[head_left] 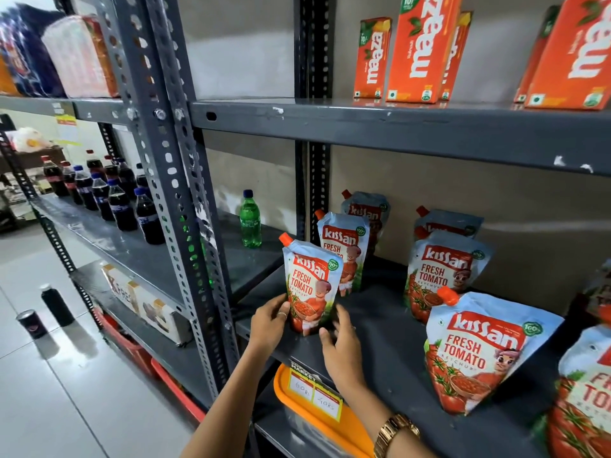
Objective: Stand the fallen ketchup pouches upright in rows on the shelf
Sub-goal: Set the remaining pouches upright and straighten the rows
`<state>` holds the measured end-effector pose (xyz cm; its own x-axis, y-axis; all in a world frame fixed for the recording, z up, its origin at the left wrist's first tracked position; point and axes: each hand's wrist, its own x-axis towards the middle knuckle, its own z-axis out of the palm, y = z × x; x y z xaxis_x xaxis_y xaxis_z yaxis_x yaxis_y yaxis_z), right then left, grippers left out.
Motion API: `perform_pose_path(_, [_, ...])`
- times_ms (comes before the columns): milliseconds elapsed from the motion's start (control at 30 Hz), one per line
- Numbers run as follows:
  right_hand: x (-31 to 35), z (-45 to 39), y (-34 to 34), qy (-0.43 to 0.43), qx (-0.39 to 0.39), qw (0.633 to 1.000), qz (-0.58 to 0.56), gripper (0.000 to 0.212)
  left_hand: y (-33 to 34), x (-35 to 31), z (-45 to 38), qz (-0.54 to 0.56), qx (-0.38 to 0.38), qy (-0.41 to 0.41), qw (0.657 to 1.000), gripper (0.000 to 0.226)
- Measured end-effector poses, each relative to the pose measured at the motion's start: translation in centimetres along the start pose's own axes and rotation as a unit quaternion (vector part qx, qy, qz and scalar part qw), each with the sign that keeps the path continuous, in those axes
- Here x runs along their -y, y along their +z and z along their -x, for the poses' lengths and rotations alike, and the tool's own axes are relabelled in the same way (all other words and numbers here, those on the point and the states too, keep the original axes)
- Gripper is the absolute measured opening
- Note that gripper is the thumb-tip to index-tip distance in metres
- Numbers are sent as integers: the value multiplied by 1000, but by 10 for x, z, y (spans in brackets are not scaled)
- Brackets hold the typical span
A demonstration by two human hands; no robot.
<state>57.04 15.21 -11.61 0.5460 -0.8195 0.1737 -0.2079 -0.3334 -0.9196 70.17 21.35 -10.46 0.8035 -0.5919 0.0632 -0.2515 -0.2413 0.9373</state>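
Several pale blue Kissan ketchup pouches with orange caps stand upright on the dark grey shelf. The front pouch of the left row stands near the shelf's front left corner. My left hand grips its lower left side. My right hand is at its lower right, fingers spread and touching the base. Behind it stand a second pouch and a third. A second row to the right has a front pouch, a middle pouch and a back pouch. Another pouch is cut off at the right edge.
A green bottle stands on the neighbouring shelf to the left, with dark cola bottles further left. Orange Maaza juice cartons fill the shelf above. A perforated upright post separates the bays. An orange tray sits on the shelf below.
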Motion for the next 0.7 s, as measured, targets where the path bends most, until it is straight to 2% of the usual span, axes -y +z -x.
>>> perform_pose_path(67, [1, 6, -7, -19, -71, 997, -26, 48, 3, -1, 6, 26, -26, -25, 999, 43])
perform_pose_path(133, [3, 17, -18, -45, -148, 987, -44, 37, 8, -4, 20, 61, -88, -41, 993, 43])
perform_pose_path(233, [2, 39, -37, -91, -225, 968, -62, 28, 23, -12, 51, 77, -180, 3, 981, 27])
perform_pose_path(300, [-2, 54, -53, -112, -262, 956, -75, 21, 37, -19, 71, 80, -202, 32, 976, 15])
perform_pose_path(367, [-6, 67, -70, -131, -292, 945, -75, 11, 49, -27, 85, 89, -202, 51, 974, 5])
perform_pose_path(433, [-10, 76, -84, -141, -315, 935, -77, 26, 58, -40, 94, 117, -188, 64, 973, 4])
perform_pose_path(567, [-16, 88, -110, -131, -339, 929, -71, 31, 72, -63, 106, 154, -145, 66, 975, 4])
perform_pose_path(700, [-20, 93, -138, -120, -360, 924, -53, 38, 94, -78, 116, 152, -79, 76, 982, 16])
